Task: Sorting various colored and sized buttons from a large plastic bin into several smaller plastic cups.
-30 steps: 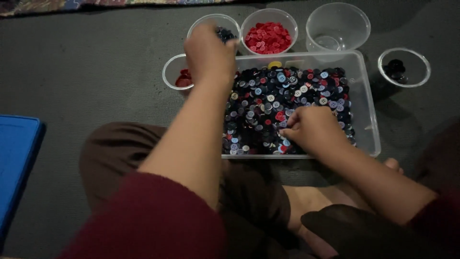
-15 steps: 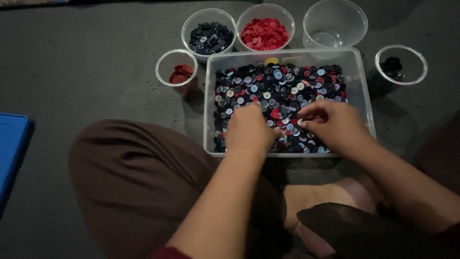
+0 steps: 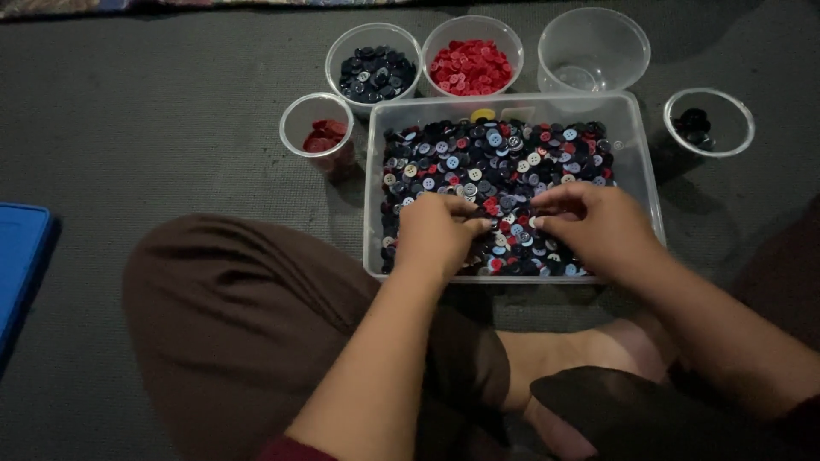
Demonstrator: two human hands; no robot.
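A clear rectangular plastic bin (image 3: 642,162) on the grey floor holds a heap of mixed buttons (image 3: 495,158) in dark blue, red, white and light blue. Both hands rest in its near half. My left hand (image 3: 437,235) lies on the buttons with fingers curled, fingertips pinching at small buttons. My right hand (image 3: 589,226) is beside it, thumb and fingers pinched together over the pile. Whether either hand holds a button is hidden by the fingers.
Behind the bin stand a cup of dark blue buttons (image 3: 374,72), a cup of red buttons (image 3: 471,66) and an empty clear cup (image 3: 594,47). A small cup of dark red buttons (image 3: 318,135) stands left, a small cup of black buttons (image 3: 707,124) right. A blue lid (image 3: 19,256) lies far left.
My left hand came back from the dark blue cup to the bin and now picks beside my right hand, which stayed in the near part of the pile.
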